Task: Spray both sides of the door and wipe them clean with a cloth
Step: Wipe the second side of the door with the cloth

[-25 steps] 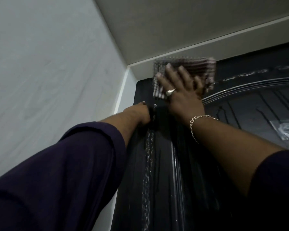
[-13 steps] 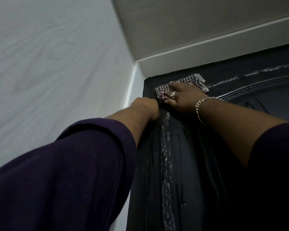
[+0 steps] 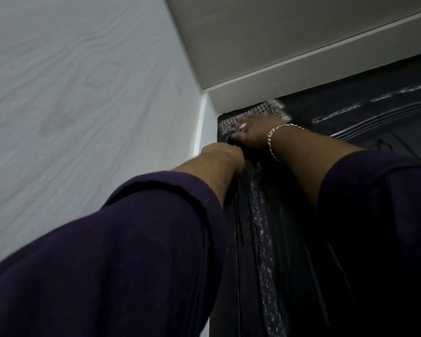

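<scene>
You are in the wiping step: your right hand (image 3: 255,132) presses the checked cloth (image 3: 231,122) flat against the top left corner of the black door (image 3: 350,215), just under the white door frame (image 3: 301,76). Its fingers lie spread on the cloth, pressing rather than grasping. Your left hand (image 3: 225,155) reaches to the door's edge just below; whether its fingers are clenched or what they hold, I cannot tell. A wet streak of spray (image 3: 260,215) runs down the panel, so next you likely draw the cloth downward along it, keeping even pressure.
</scene>
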